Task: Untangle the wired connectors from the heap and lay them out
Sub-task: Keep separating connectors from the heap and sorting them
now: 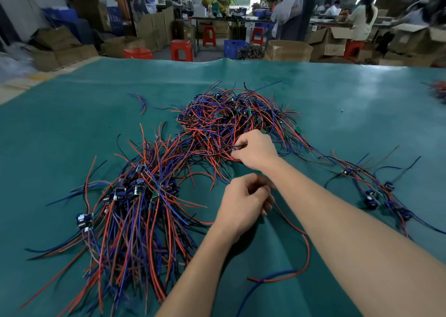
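Note:
A tangled heap of red, blue and black wires with small circuit boards [231, 116] lies at the middle of the green table cover [72, 128]. My right hand [255, 149] reaches into the heap's near edge and pinches wires there. Closer to me, my left hand [243, 202] is curled round a red wire [306, 251] that trails toward me and to the right. A combed-out bundle of wired connectors [135, 210] lies at the left, its wires running toward me. Several laid-out connectors [371, 196] sit at the right.
A loose short wire pair [142, 103] lies at the far left of the heap. More wires [438, 91] show at the right edge. Beyond the table stand red stools [182, 49], cardboard boxes [288, 49], a blue crate [235, 47] and people working at benches.

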The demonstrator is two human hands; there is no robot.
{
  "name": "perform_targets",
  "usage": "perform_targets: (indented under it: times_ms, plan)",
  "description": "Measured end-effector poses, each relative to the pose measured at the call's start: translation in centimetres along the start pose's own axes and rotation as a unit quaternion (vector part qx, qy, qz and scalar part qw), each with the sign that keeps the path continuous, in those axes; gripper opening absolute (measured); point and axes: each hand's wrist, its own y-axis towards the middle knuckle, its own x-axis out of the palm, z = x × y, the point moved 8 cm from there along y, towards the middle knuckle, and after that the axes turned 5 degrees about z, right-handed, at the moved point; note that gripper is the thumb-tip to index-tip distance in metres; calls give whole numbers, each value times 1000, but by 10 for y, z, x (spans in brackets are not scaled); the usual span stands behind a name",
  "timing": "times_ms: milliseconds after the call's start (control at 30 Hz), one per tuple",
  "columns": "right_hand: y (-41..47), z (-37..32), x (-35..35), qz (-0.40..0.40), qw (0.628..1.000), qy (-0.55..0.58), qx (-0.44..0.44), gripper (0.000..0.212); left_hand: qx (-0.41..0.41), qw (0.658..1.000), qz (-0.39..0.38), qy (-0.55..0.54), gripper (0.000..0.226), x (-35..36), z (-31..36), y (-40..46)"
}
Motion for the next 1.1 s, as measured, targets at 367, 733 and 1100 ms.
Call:
perform_targets:
  times_ms: [367, 733, 1100]
  plan:
    - [0, -10, 4, 20, 999, 20, 34, 19, 11, 1000, 13, 10, 20, -3, 1, 1]
    - [1, 5, -16, 44, 999, 28, 7, 24, -4, 1000, 12, -3, 18, -2, 2, 0]
    - [-69, 68, -98, 148, 926, 344, 44, 28, -20, 995, 78, -62, 14, -11, -1, 2]
